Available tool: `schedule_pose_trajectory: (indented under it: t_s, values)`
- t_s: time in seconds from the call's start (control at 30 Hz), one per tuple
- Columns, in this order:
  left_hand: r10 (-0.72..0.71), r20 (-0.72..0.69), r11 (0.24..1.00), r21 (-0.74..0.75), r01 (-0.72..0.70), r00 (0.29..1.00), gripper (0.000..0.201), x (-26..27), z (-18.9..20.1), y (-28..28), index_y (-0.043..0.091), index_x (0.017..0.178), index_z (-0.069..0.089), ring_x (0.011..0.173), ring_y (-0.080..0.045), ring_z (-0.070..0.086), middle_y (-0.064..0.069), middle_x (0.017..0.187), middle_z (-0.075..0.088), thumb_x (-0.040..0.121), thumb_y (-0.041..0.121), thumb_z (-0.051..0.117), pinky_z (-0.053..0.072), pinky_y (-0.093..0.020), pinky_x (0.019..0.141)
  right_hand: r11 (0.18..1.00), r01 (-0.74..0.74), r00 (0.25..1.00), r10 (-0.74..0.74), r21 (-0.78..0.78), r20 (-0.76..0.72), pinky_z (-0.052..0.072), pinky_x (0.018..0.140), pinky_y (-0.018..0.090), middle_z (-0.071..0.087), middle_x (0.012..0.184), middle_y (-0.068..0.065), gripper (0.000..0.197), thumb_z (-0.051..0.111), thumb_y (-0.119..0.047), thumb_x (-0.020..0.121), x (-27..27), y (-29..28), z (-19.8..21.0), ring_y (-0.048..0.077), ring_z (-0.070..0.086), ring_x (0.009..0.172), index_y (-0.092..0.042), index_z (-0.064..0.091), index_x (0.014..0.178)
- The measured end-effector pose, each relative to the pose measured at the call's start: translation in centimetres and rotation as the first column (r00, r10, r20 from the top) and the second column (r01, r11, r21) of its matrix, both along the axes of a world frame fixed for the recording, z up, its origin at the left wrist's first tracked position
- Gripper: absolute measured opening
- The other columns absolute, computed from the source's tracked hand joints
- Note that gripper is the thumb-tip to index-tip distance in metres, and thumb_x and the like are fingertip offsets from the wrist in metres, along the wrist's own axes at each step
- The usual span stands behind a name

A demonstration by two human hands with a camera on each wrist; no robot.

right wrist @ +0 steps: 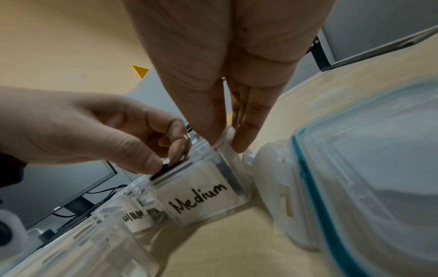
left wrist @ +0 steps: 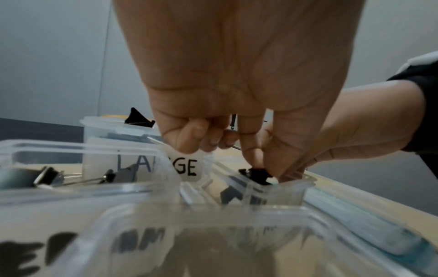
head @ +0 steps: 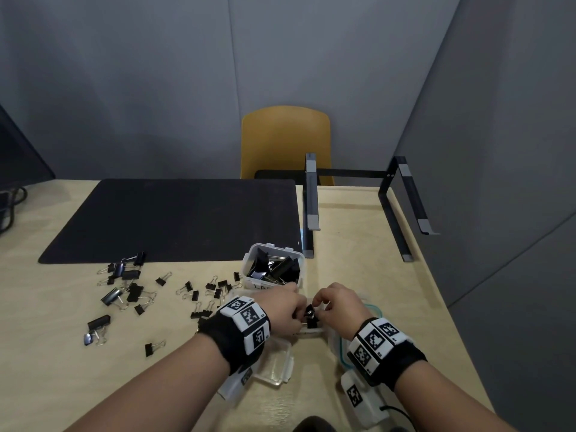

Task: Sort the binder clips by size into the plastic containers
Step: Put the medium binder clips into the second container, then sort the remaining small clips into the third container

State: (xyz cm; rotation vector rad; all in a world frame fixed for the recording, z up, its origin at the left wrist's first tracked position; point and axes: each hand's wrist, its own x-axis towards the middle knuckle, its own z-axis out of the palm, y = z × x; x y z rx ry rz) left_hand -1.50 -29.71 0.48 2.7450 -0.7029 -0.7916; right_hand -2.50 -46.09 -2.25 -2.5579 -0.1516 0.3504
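A small clear container labelled "Medium" [right wrist: 203, 196] stands near the table's front edge. My left hand [head: 288, 310] pinches a black binder clip [head: 310, 316] between thumb and forefinger right at that container's rim [left wrist: 284, 193]; the clip [right wrist: 163, 168] touches the rim's edge. My right hand [head: 336, 304] pinches the container's far corner, thumb inside and fingers [right wrist: 244, 135] outside. Behind it, the "Large" container [head: 249, 260] holds several big black clips. Several loose clips [head: 131, 288] of mixed sizes lie scattered on the left of the table. A third clear container [head: 274, 366] sits under my left wrist.
A clear lid with a teal seal [right wrist: 355, 168] lies right of the Medium container. A black mat [head: 174, 216] covers the table's back, a black laptop stand [head: 311, 207] stands at the right, and a yellow chair [head: 285, 141] is beyond. A monitor [head: 18, 157] sits far left.
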Motion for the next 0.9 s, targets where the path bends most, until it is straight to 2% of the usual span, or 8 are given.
schedule_pose_trajectory:
  t_s: [0.1, 0.2, 0.3, 0.43, 0.6, 0.73, 0.83, 0.9]
  values:
    - [0.033, 0.059, 0.999, -0.029, -0.031, 0.998, 0.008, -0.1, -0.3, 0.1, 0.024, 0.088, 0.060, 0.093, -0.016, 0.050, 0.002, 0.103, 0.046, 0.085, 0.025, 0.052, 0.049, -0.037, 0.079, 1.000, -0.003, 1.000, 0.003, 0.000, -0.008, 0.039, 0.074, 0.019, 0.048, 0.095, -0.004, 0.015, 0.063, -0.016, 0.083, 0.0, -0.1, 0.0, 0.012, 0.053, 0.082, -0.017, 0.068, 0.097]
    - [0.036, 0.111, 0.999, -0.022, -0.034, 0.993, 0.017, -0.4, -0.3, 0.2, 0.026, 0.102, 0.061, 0.103, -0.016, 0.047, 0.001, 0.109, 0.046, 0.087, 0.027, 0.056, 0.040, -0.029, 0.075, 1.000, -0.003, 1.000, 0.003, -0.010, -0.012, 0.041, 0.076, 0.019, 0.048, 0.096, -0.005, 0.016, 0.063, -0.017, 0.083, 0.0, -0.2, 0.0, 0.012, 0.053, 0.085, -0.018, 0.068, 0.099]
    - [0.040, 0.161, 0.999, 0.017, -0.043, 0.986, 0.028, -0.9, -0.1, 0.3, 0.029, 0.114, 0.062, 0.108, -0.017, 0.044, 0.000, 0.110, 0.045, 0.087, 0.039, 0.058, 0.039, -0.031, 0.078, 1.000, -0.002, 1.000, 0.001, -0.018, -0.013, 0.039, 0.075, 0.019, 0.047, 0.095, -0.005, 0.018, 0.063, -0.017, 0.083, 0.0, -0.1, 0.0, 0.012, 0.052, 0.083, -0.018, 0.068, 0.100]
    - [0.080, 0.162, 0.996, 0.016, -0.083, 0.984, 0.037, -1.4, -0.1, 0.3, 0.028, 0.115, 0.063, 0.108, -0.018, 0.043, 0.000, 0.108, 0.044, 0.088, 0.050, 0.053, 0.042, -0.034, 0.086, 0.999, 0.002, 1.000, -0.002, -0.032, -0.017, 0.039, 0.074, 0.019, 0.048, 0.095, -0.004, 0.018, 0.063, -0.018, 0.083, 0.0, 0.1, 0.0, 0.015, 0.057, 0.086, -0.018, 0.068, 0.100]
    - [0.123, 0.177, 0.992, -0.026, -0.120, 0.977, 0.036, -2.1, 0.1, 0.7, 0.026, 0.117, 0.063, 0.110, -0.019, 0.042, 0.000, 0.108, 0.043, 0.088, 0.047, 0.054, 0.041, -0.034, 0.092, 1.000, -0.004, 1.000, 0.004, -0.024, -0.008, 0.040, 0.075, 0.020, 0.045, 0.098, -0.004, 0.018, 0.061, -0.019, 0.084, -0.4, 0.1, 0.2, 0.016, 0.058, 0.084, -0.018, 0.067, 0.101]
    - [0.239, 0.195, 0.965, -0.153, -0.211, 0.951, 0.033, -2.6, 0.6, 2.1, 0.026, 0.118, 0.059, 0.113, -0.015, 0.041, 0.005, 0.114, 0.045, 0.089, 0.040, 0.056, 0.038, -0.030, 0.096, 0.999, -0.010, 0.999, 0.012, -0.041, 0.048, 0.036, 0.075, 0.017, 0.042, 0.102, -0.005, 0.020, 0.059, -0.024, 0.086, -0.6, 0.6, 1.2, 0.011, 0.049, 0.086, -0.020, 0.065, 0.105]
    - [0.323, 0.217, 0.935, -0.221, -0.276, 0.921, 0.029, -2.8, 1.4, 3.8, 0.027, 0.117, 0.058, 0.119, -0.013, 0.039, 0.008, 0.122, 0.046, 0.090, 0.037, 0.054, 0.036, -0.029, 0.102, 0.999, -0.037, 0.997, 0.039, -0.030, 0.072, 0.039, 0.075, 0.020, 0.043, 0.100, -0.006, 0.021, 0.059, -0.025, 0.086, -0.3, 1.8, 2.6, 0.012, 0.051, 0.086, -0.019, 0.063, 0.106]
    - [0.389, 0.223, 0.907, -0.265, -0.328, 0.894, 0.025, -2.8, 2.0, 5.4, 0.028, 0.114, 0.059, 0.116, -0.010, 0.040, 0.009, 0.123, 0.047, 0.092, 0.034, 0.052, 0.036, -0.027, 0.099, 0.998, -0.062, 0.995, 0.064, -0.016, 0.077, 0.041, 0.075, 0.021, 0.047, 0.099, -0.005, 0.019, 0.059, -0.025, 0.086, -0.1, 3.1, 3.5, 0.013, 0.052, 0.085, -0.019, 0.063, 0.104]
